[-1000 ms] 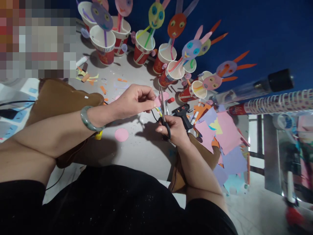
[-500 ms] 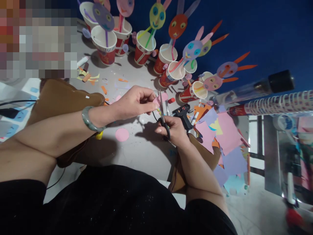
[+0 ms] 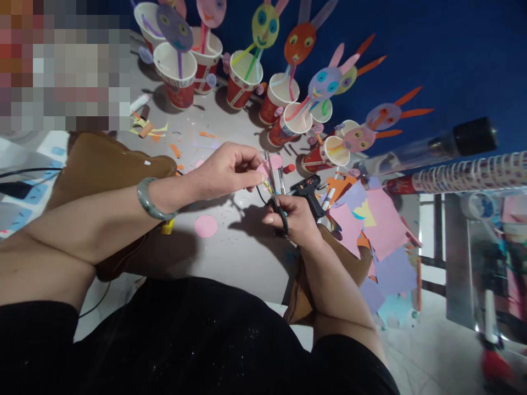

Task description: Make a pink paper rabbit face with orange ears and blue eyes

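Pinched in the fingers of my left hand (image 3: 234, 173) is a small piece of pink paper (image 3: 275, 161). My right hand (image 3: 297, 220) grips a pair of black-handled scissors (image 3: 272, 178), thumb and fingers at the loops, blades pointing up and lying across the pink paper. How far the blades have cut cannot be made out. Below my hands, a pink paper circle (image 3: 205, 226) lies flat on the grey table (image 3: 242, 258). A black glue gun (image 3: 308, 193) rests just beyond my right hand.
Red paper cups (image 3: 242, 88) with paper rabbit heads on straws stand along the far side. Coloured paper sheets (image 3: 385, 219) pile up at the right, near a long stack of cups (image 3: 461, 174). Orange and yellow scraps (image 3: 150, 130) lie at the left.
The scissors' handles have shifted slightly right and down with my right hand, and the blades look a little closer together. My left hand keeps nearly the same place.
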Demonstrator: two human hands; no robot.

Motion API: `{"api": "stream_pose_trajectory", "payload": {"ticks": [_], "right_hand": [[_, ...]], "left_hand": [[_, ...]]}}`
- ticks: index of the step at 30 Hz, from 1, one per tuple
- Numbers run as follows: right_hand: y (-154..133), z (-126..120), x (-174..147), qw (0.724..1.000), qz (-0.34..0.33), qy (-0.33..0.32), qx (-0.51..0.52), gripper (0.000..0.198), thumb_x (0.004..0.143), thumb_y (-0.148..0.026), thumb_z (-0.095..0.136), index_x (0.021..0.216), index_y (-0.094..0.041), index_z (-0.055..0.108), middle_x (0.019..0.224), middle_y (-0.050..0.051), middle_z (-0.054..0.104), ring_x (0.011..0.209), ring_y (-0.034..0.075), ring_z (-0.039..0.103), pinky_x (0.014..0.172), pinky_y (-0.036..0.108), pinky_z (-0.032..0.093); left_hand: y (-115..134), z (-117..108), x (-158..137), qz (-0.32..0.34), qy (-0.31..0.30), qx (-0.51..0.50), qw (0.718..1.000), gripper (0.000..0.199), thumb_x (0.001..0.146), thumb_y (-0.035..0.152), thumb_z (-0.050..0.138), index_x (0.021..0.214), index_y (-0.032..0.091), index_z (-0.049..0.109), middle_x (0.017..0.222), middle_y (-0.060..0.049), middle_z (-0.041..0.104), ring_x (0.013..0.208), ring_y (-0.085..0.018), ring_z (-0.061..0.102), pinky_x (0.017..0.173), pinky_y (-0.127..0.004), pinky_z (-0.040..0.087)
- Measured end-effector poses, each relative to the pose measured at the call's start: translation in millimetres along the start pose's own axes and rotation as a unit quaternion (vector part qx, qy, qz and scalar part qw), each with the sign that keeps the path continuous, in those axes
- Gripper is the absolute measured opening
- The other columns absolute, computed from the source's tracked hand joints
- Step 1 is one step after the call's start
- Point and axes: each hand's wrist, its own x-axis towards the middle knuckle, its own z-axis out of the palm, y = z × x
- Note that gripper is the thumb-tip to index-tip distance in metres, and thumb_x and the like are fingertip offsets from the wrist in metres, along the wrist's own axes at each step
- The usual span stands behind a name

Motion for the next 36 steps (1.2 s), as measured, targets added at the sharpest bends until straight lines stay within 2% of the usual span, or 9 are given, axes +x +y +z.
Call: {"api": "stream_pose_trajectory", "payload": {"ticks": [17,24,36], "right_hand": [[-0.4,-1.2,-0.4,1.000,-0.011,0.000,-0.009,0.073,0.056,-0.079,0.084,0.054,-0.023,0.038,0.050,-0.007,0.039,0.053,0.008,0.031,0.052,0.027,0.024],[-0.2,0.6,0.6,0.999,-0.031,0.004,-0.011,0.070,0.057,-0.077,0.085,0.054,-0.022,0.042,0.052,-0.006,0.042,0.054,0.008,0.032,0.053,0.027,0.026],[1.3,1.5,0.3,1.000,-0.026,0.006,0.001,0.069,0.056,-0.077,0.085,0.054,-0.022,0.044,0.053,-0.006,0.042,0.054,0.008,0.032,0.053,0.027,0.025]], "left_hand": [[4.5,-0.9,-0.6,-0.003,0.008,-0.001,1.000,0.018,0.080,0.020,0.066,0.066,0.018,0.055,0.059,0.004,0.057,0.055,-0.008,0.057,0.053,-0.020,0.045],[1.5,-1.2,-1.1,0.001,-0.002,0.012,1.000,0.019,0.081,0.019,0.067,0.066,0.018,0.056,0.058,0.003,0.059,0.053,-0.007,0.054,0.051,-0.020,0.041],[1.6,0.6,-1.1,-0.001,0.000,0.008,1.000,0.022,0.080,0.019,0.069,0.064,0.017,0.054,0.058,0.004,0.057,0.055,-0.007,0.057,0.054,-0.019,0.045]]}}
